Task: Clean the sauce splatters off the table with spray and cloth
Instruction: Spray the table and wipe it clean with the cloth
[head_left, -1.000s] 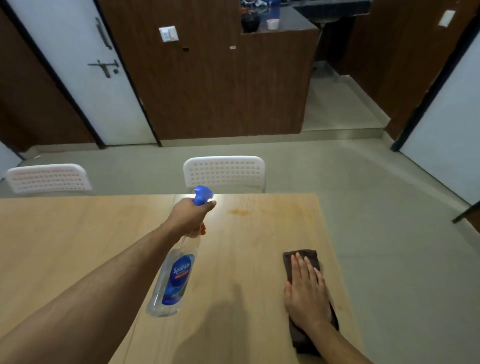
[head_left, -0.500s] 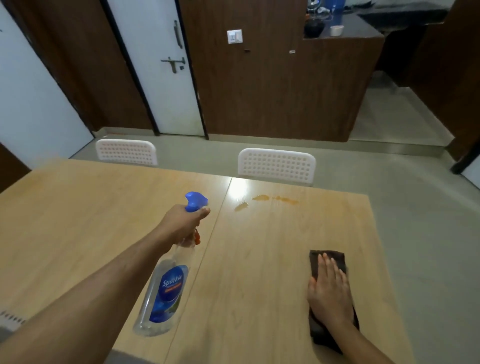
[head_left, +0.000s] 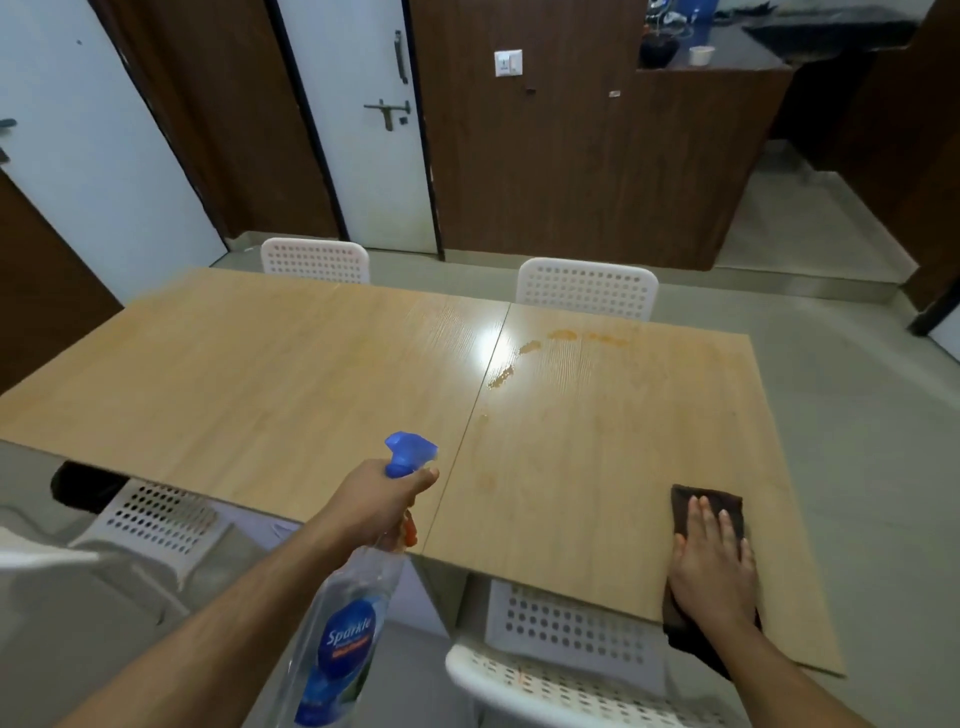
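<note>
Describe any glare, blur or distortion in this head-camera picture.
Head view: bright glare on the table near its centre seam, beside the sauce splatters; wide-angle bending of the door frames; soft blur at the lower edges, over the spray bottle and forearms.

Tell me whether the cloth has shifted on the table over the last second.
No clear move. The cloth sits under the flat right hand near the table's right near corner, as before; only the camera's view has swung.

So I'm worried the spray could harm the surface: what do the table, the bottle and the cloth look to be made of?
Table: looks like light wood-grain laminate, fairly glossy; it mirrors a bright light patch. Bottle, gripped by the left hand: clear plastic, blue nozzle and label. Cloth under the flat right hand: dark brown, matte, soft-looking fabric, possibly microfibre.
</note>
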